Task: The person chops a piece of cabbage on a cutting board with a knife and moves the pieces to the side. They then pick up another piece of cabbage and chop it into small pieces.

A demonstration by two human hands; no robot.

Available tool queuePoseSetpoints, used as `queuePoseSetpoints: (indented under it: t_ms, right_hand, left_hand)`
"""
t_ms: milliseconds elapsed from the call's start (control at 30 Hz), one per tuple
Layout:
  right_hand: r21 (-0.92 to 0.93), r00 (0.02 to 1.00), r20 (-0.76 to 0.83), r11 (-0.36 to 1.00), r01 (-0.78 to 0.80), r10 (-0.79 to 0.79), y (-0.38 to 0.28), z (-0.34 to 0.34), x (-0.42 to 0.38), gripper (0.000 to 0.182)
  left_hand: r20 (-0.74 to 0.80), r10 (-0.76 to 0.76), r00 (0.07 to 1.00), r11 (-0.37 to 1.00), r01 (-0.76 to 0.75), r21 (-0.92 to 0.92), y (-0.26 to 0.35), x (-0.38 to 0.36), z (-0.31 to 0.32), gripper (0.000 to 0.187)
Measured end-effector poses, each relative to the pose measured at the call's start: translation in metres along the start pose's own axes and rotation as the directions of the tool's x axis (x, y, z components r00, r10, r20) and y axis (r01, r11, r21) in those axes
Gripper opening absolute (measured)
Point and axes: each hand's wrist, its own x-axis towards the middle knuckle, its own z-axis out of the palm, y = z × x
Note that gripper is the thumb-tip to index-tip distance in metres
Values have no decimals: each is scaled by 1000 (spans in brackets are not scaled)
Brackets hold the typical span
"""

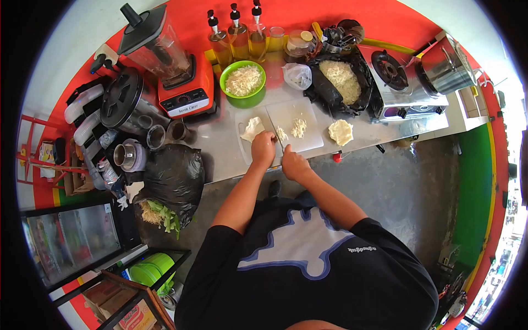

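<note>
My right hand (296, 165) is closed around the handle of a knife (279, 141), whose blade points away from me over a white cutting board (312, 140). Close beside the blade, my left hand (264, 148) has its fingers bent together at the edge of a pale, soft-looking food piece (252, 129); its fingertips are partly hidden. Thin pale strips (282, 134) lie just right of the blade, and a small heap of cut strips (298, 127) sits farther right. Another pale, roundish piece (341, 132) rests on the metal counter, right of the board.
Behind the board stand a green bowl (245, 100) of shreds and a black bag (318, 82) holding more pale shreds. A blender (184, 99) is at left, a gas stove (410, 102) with a pot (448, 69) at right. A black bag (173, 176) hangs by the counter's left end.
</note>
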Motion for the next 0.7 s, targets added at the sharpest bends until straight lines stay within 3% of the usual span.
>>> queuePoseSetpoints:
  t_ms: [300, 400, 700]
  right_hand:
    - [-27, 999, -6, 999, 40, -41, -6, -4, 12, 33]
    - [-31, 999, 4, 999, 32, -32, -3, 2, 2, 32]
    - [-27, 998, -18, 998, 63, -64, -4, -4, 11, 31]
  left_hand:
    - [-29, 93, 995, 992, -95, -81, 1, -6, -6, 8]
    - [-11, 20, 1000, 999, -20, -51, 3, -6, -5, 9]
    - [-35, 27, 999, 998, -29, -63, 2, -4, -5, 6]
